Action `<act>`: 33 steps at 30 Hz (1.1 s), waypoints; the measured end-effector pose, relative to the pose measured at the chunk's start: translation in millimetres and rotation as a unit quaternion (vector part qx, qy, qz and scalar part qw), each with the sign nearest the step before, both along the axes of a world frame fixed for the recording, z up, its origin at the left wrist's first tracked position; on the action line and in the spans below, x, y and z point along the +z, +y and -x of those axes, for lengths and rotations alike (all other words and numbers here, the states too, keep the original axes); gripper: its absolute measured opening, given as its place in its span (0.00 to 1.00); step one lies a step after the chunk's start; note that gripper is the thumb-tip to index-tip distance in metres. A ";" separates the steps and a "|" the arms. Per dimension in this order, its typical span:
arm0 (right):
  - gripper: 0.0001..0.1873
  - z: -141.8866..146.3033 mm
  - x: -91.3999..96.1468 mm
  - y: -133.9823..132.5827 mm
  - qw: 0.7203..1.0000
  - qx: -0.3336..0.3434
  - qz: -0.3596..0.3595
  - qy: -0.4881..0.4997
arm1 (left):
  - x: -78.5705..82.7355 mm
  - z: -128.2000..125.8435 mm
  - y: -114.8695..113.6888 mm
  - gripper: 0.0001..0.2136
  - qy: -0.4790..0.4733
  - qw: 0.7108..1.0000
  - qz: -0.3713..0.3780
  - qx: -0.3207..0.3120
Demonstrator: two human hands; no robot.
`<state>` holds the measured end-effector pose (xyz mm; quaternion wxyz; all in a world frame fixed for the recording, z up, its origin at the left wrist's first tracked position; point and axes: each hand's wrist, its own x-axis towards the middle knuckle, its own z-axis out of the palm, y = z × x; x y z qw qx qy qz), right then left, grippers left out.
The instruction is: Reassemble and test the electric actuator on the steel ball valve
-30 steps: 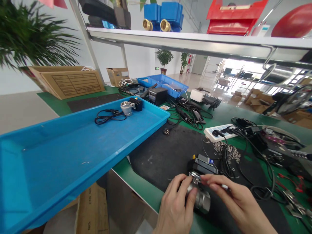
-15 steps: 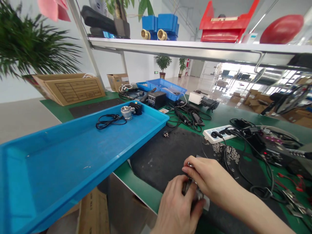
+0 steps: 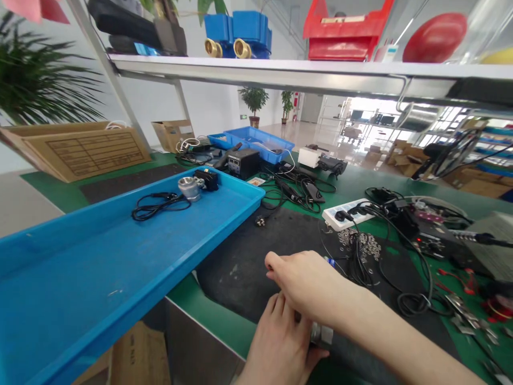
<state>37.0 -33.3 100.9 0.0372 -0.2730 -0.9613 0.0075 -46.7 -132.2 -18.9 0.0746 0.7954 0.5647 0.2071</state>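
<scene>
My left hand (image 3: 277, 342) is wrapped round a silver metal fitting (image 3: 321, 336) with a flat-sided end, low over the black mat (image 3: 244, 267). Most of that piece is covered by my fingers. Above it, my right hand (image 3: 306, 280) is closed, its fingers curled and its wrist crossing over the left hand. What the right fingers grip is hidden. A small blue item (image 3: 329, 261) peeks out behind the right wrist. Left of both hands lies a long blue tray (image 3: 224, 232), holding a silver valve body (image 3: 189, 188) with a black box and a coiled black cable (image 3: 158, 206).
Small metal rings (image 3: 363, 243) lie scattered beside a white power strip (image 3: 347, 214). Black cables tangle round a black unit (image 3: 430, 240) on the right, near red-handled tools (image 3: 467, 280). A shelf (image 3: 280, 67) with blue-and-brass valves (image 3: 240, 37) and a red bin (image 3: 347, 32) spans overhead.
My right hand has swung leftward over the left hand, and the shiny metal bit at its fingertips is now out of sight. The whole view has shifted somewhat to the right.
</scene>
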 end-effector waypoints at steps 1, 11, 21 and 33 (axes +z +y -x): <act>0.04 -2.1 0.5 0.6 1.000 0.002 0.003 0.001 | 0.1 -0.1 0.8 0.30 -0.001 1.000 0.002 -0.008; 0.10 -46.8 7.5 -7.8 0.963 -0.036 0.236 0.122 | -5.5 7.2 9.4 0.36 0.025 0.998 -0.019 -0.054; 0.08 -103.2 -71.7 -18.8 0.895 0.004 0.238 0.376 | -18.9 10.2 17.9 0.37 0.056 0.989 -0.109 -0.078; 0.06 -46.0 1.7 -20.0 0.953 -0.065 0.177 0.237 | 6.2 13.6 8.2 0.33 0.010 0.998 0.036 -0.056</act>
